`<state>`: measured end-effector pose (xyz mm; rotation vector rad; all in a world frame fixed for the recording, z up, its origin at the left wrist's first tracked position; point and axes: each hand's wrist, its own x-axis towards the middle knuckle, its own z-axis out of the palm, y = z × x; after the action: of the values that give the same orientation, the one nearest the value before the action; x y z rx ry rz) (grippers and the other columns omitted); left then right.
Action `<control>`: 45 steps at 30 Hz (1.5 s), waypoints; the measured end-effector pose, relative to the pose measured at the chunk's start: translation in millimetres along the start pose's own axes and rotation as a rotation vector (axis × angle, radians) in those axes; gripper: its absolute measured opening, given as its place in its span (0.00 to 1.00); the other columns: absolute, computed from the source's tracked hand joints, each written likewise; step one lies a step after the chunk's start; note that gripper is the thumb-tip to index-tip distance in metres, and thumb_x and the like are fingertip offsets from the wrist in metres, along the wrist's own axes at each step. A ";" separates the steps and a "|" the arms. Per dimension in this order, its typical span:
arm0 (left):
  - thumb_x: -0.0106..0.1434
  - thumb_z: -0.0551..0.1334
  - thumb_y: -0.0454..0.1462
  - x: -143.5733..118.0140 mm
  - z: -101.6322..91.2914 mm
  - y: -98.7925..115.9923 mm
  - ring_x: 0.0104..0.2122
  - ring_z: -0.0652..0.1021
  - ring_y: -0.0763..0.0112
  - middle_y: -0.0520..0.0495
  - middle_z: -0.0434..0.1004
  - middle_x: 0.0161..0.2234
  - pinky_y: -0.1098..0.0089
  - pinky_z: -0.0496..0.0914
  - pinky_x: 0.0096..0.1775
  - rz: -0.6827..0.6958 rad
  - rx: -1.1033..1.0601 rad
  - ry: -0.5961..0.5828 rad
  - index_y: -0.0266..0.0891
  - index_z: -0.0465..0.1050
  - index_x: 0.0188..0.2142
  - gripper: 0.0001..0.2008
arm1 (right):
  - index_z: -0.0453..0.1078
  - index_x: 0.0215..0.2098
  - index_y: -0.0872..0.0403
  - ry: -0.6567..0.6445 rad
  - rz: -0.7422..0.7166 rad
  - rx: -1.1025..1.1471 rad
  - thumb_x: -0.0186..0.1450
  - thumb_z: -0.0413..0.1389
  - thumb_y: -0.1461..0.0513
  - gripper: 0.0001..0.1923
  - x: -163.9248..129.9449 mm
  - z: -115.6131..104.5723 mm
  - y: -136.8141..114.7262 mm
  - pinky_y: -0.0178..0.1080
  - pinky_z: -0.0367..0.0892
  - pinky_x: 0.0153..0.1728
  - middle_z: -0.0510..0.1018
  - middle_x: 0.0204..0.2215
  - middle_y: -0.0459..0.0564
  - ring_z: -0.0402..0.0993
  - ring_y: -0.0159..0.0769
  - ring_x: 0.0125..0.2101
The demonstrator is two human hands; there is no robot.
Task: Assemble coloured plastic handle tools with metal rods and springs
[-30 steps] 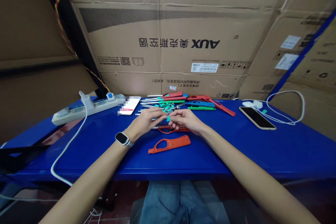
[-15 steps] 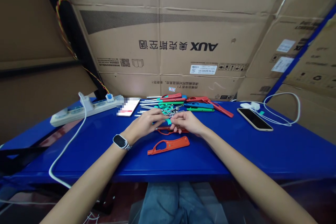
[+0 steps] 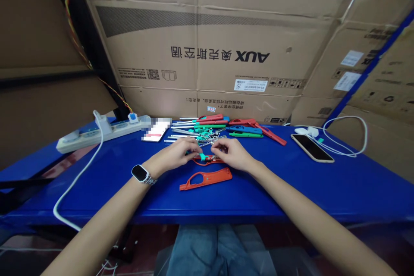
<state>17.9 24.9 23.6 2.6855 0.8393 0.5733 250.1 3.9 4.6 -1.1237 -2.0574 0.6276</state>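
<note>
Both hands meet over the middle of the blue worktop (image 3: 291, 189), w/ a small teal part (image 3: 202, 157) between them. Left hand (image 3: 176, 155) has its grip pinched shut on the teal part, thumb & forefinger on it, wrist low near the surface, prob. to steady a fiddly piece. Right hand (image 3: 231, 153) is curled w/ fingertips closed on the near end of an orange half-shell (image 3: 207, 160) lying flat under both hands; it seems to pin the shell so it can't slide while the teal bit is set against it. Exact seat of the teal part in the shell is too small to tell. A second orange shell (image 3: 207, 178), w/ the loop cut-out, lies just nearer the person, apart from the hands & within easy reach, likely the matching half. Behind the hands is a pile of parts (image 3: 223, 128): red, blue, green handles & metal rods, bunched at the back so the work spot stays free. Power strip (image 3: 97, 131) far left w/ white cable (image 3: 77, 181) trailing off the front edge; phone (image 3: 312, 147) to the right w/ charger lead (image 3: 352, 138) looped beside it. Smartwatch (image 3: 139, 173) on left wrist. Cardboard boxes (image 3: 220, 56) wall off the back.
</note>
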 end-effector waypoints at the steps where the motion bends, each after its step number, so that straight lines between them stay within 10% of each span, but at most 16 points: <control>1: 0.69 0.58 0.35 -0.1 -0.3 -0.1 0.37 0.75 0.66 0.45 0.75 0.37 0.68 0.68 0.40 -0.006 0.015 -0.026 0.39 0.79 0.41 0.10 | 0.75 0.32 0.56 0.003 -0.038 -0.087 0.63 0.58 0.64 0.04 -0.4 -1.2 1.6 0.33 0.60 0.29 0.75 0.26 0.46 0.67 0.29 0.25; 45: 0.67 0.59 0.36 3.5 17.7 -3.8 0.37 0.75 0.65 0.46 0.77 0.36 0.68 0.67 0.39 0.004 0.072 0.004 0.39 0.78 0.40 0.08 | 0.74 0.33 0.55 -0.084 -0.163 -0.246 0.67 0.57 0.64 0.04 -3.9 5.2 14.4 0.35 0.62 0.34 0.73 0.32 0.47 0.70 0.31 0.30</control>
<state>26.6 27.6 7.5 2.7521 0.8711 0.5600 255.0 7.5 -9.9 -1.0645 -2.3187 0.3533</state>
